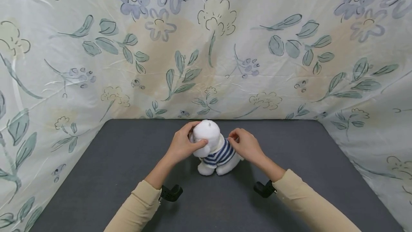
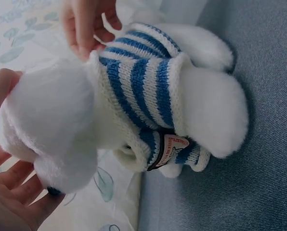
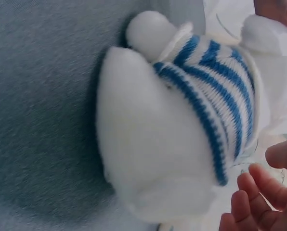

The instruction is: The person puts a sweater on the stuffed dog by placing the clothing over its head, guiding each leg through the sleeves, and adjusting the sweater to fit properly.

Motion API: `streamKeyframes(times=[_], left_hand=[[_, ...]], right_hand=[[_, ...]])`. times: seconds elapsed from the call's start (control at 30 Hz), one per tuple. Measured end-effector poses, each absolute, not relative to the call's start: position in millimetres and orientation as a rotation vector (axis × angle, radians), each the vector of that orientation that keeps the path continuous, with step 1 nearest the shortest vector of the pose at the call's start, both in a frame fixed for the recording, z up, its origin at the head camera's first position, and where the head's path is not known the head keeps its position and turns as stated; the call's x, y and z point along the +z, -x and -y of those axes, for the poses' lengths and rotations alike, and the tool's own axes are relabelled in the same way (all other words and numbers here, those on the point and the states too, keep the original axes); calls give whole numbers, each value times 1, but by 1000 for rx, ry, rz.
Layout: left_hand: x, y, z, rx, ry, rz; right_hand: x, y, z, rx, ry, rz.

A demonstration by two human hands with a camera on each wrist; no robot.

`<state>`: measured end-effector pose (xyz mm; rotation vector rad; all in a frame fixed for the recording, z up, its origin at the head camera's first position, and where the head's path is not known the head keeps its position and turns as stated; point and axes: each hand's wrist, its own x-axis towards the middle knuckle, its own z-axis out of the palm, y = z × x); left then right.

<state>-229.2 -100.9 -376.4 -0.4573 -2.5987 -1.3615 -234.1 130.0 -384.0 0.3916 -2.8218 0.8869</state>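
A white plush dog (image 1: pixel 230 166) in a blue-and-white striped knit sweater (image 2: pixel 141 91) is on the dark table, its head toward the left. My left hand (image 1: pixel 184 142) holds the dog's head (image 1: pixel 206 131), thumb on one side and fingers round the other. A dark nose (image 2: pixel 54 191) shows by those fingers in the left wrist view. Close by the back of the sweater is my right hand (image 1: pixel 246 145), its fingers loosely bent. In the right wrist view, a gap shows between its thumb (image 3: pixel 279 155) and fingers, with nothing pinched there.
The dark grey tabletop (image 1: pixel 128 160) extends around the dog. A floral-printed cloth (image 1: pixel 219 53) hangs behind the table and along both sides. A small label (image 2: pixel 170 150) sits on the sweater.
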Motion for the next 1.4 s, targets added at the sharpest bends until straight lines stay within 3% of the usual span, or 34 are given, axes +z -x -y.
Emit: streamKeyframes(times=[0.7, 1.4], left_hand=[[-376, 226, 99, -1340, 462, 2597], [-379, 226, 100, -1363, 449, 2594]], right_hand=[[-376, 239, -114, 1093, -336, 2982], [-368, 242, -105, 1101, -527, 2930]])
